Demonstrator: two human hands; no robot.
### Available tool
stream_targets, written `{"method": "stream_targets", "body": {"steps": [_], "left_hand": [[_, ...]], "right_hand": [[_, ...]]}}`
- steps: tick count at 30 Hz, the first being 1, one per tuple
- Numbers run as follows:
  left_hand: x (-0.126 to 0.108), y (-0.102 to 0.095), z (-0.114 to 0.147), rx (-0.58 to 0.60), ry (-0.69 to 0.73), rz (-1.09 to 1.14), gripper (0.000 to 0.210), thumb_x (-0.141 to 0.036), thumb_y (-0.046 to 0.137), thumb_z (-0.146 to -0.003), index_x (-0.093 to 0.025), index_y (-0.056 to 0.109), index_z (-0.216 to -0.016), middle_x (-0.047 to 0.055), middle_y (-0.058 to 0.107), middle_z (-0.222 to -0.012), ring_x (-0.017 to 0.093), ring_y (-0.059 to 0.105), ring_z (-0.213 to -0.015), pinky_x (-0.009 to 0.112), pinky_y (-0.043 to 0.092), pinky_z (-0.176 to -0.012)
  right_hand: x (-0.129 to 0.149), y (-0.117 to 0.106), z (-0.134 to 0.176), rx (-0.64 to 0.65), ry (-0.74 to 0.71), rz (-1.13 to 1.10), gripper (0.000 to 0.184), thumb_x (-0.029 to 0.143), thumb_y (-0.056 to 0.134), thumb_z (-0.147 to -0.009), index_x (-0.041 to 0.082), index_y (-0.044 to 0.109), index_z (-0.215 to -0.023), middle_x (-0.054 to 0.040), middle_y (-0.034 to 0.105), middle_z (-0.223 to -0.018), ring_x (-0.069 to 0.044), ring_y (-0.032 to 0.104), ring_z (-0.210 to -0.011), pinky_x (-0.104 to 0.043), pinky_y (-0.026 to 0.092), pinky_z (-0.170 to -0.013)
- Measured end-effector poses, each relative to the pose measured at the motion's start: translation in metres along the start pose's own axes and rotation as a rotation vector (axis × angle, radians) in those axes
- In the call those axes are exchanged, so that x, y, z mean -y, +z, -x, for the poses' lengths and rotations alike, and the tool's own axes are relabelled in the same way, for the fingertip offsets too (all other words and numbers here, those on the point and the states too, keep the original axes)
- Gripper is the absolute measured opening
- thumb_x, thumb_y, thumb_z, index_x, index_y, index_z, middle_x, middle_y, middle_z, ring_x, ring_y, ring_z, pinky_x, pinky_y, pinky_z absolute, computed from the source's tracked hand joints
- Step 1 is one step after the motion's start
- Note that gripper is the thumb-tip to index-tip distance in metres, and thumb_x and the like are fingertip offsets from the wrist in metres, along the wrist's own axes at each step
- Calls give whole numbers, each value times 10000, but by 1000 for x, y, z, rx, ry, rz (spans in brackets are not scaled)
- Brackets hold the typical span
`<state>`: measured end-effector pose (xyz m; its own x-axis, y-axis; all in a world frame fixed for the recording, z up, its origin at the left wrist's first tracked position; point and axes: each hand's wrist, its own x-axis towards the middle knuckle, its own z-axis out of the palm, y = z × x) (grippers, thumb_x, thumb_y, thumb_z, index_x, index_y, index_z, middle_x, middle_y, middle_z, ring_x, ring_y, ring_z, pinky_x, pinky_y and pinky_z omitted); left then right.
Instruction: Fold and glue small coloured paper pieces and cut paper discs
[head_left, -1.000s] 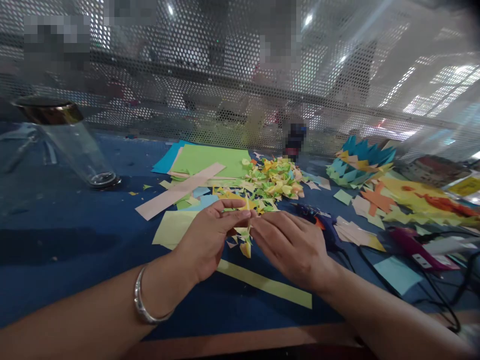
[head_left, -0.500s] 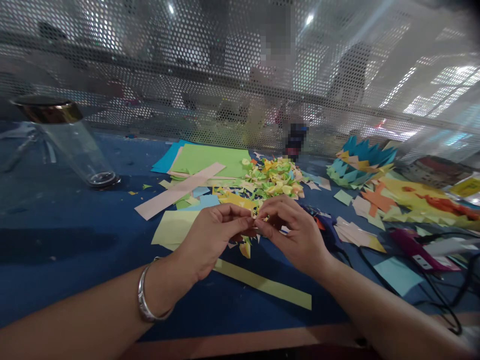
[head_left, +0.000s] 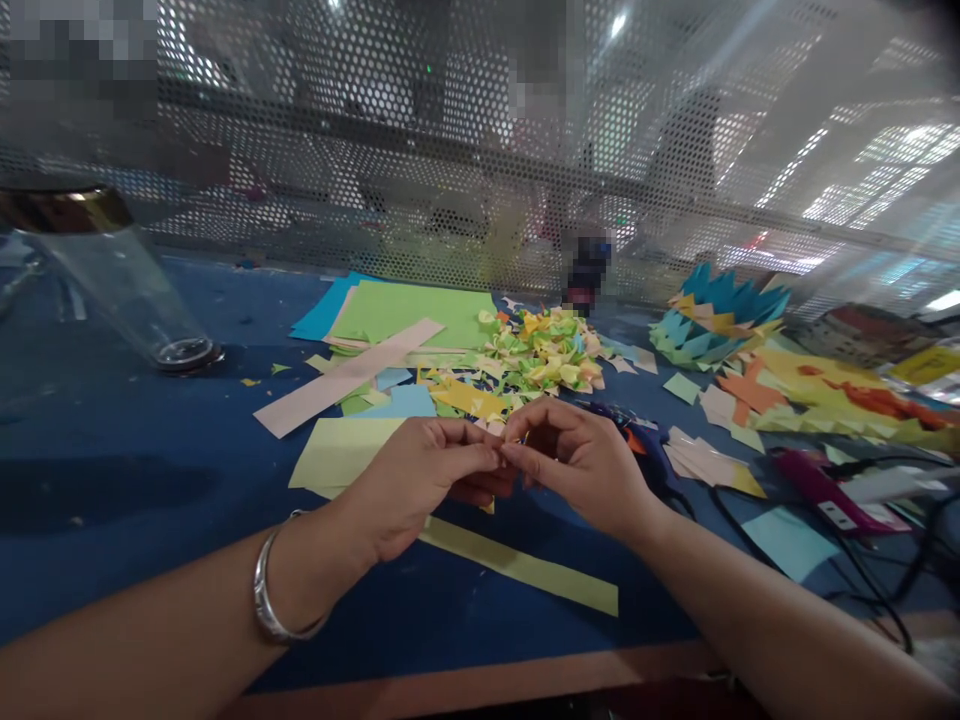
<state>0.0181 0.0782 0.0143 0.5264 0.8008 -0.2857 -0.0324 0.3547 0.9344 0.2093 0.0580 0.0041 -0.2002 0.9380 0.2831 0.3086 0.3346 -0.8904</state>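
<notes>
Small piece under work: held between the meeting fingertips, almost wholly covered; its form cannot be made out. Left hand (head_left: 412, 480) and right hand (head_left: 589, 462): thumbs and forefingers pinched on it, above the blue counter (head_left: 172, 420). On the person's side, a pale yellow-green paper strip (head_left: 529, 570) lies flat. Beyond the hands, a heap of small folded yellow and green paper pieces (head_left: 559, 350); well right, a zigzag-edged blue paper ring (head_left: 731, 302).

1 shiny silver bangle (head_left: 262, 595), rounded band, on left wrist (head_left: 304, 570), 2 bare forearms (head_left: 165, 625)
</notes>
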Motion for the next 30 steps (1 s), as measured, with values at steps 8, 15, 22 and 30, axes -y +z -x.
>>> {"method": "stream_targets", "body": {"steps": [8, 15, 22, 30], "left_hand": [[-1, -2, 4, 15, 7, -25, 130, -283, 776, -807, -158, 741, -820, 47, 753, -796, 137, 699, -738, 248, 522, -715], [1, -2, 2, 8, 33, -29, 183, -299, 815, -784, -153, 717, -834, 33, 750, -769, 136, 708, -718, 248, 531, -706], [-1, -5, 0, 26, 14, -79, 196, -334, 782, -825, -149, 721, -846, 35, 759, -780, 147, 727, -730, 262, 537, -722], [3, -5, -1, 14, 20, -98, 158, -300, 780, -817, -156, 715, -810, 34, 765, -761, 145, 727, -698, 266, 537, -708]], "right_hand": [[-1, 3, 0, -23, 41, -120, 213, 308, 775, -822, 209, 602, -898, 27, 638, -832, -69, 576, -560, -205, 496, -489], [-1, 3, 1, -26, 74, -172, 266, 314, 781, -818, 208, 573, -945, 20, 640, -860, -71, 591, -550, -204, 523, -472], [-1, 1, -1, -5, 88, -209, 259, 268, 778, -826, 207, 568, -963, 24, 646, -860, -64, 593, -535, -195, 515, -459], [-3, -1, 0, -5, 79, -221, 232, 272, 780, -834, 205, 586, -943, 14, 631, -888, -70, 597, -574, -192, 517, -456]]}}
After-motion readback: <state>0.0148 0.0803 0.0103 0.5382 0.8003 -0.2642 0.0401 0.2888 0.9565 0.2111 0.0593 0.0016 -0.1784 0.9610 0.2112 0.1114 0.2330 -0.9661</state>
